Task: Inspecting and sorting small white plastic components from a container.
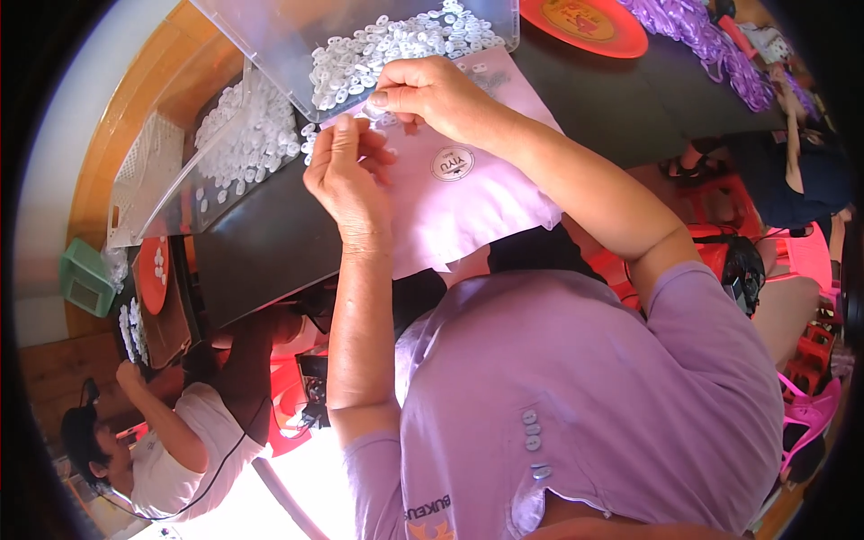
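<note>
My left hand [349,175] and my right hand [436,94] come close together over a pink cloth sheet [477,211], which carries a round printed mark. Between thumb and forefinger, my right hand pinches a small whitish piece [372,112]. The left hand's fingers are curled, with the thumb pressed near that piece; whatever they hold is hidden. Just beyond my hands lies a heap of small white oval pieces [396,49] with dark marks or holes, inside a clear plastic bin [310,106]. A few similar pieces lie by my fingers.
Another heap of white pieces [243,135] sits on the dark table [270,252] to the left. At the far right are a red plate [630,36] and purple strands [711,54]. A green basket [85,279] and a person in white [193,450] are at left.
</note>
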`<state>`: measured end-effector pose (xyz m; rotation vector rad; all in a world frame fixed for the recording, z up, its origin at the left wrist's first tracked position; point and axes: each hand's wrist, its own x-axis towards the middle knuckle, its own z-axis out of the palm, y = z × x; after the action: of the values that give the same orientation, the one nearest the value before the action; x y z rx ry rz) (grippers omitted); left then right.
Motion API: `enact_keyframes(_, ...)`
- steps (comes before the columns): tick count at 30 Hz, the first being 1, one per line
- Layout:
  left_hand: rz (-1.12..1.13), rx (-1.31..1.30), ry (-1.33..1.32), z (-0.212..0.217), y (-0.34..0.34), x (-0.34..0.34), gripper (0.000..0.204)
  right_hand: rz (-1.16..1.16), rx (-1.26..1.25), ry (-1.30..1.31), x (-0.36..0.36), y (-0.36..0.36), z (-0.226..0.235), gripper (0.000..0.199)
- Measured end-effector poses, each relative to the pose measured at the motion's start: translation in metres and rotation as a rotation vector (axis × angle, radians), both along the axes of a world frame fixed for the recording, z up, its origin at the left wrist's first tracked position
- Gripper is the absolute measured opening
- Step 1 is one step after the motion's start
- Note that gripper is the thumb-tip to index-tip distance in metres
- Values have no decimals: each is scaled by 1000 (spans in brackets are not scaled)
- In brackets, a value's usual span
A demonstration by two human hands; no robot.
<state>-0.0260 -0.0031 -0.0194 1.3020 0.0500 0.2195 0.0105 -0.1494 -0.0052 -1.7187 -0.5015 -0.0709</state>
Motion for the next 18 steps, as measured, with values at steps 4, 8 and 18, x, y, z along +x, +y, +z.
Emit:
enact_keyframes(4, 52, -19, -45, -6, 6, 2, 20, -71, -164, 49, -12, -22, 26, 21)
enact_keyframes(8, 34, 4, -86, -4, 6, -1, 15, -294, -778, -464, -22, -84, 15, 20)
enact_keyframes(18, -2, 44, -67, -2, 3, -3, 12, -262, -1206, -499, -36, -132, -11, 22)
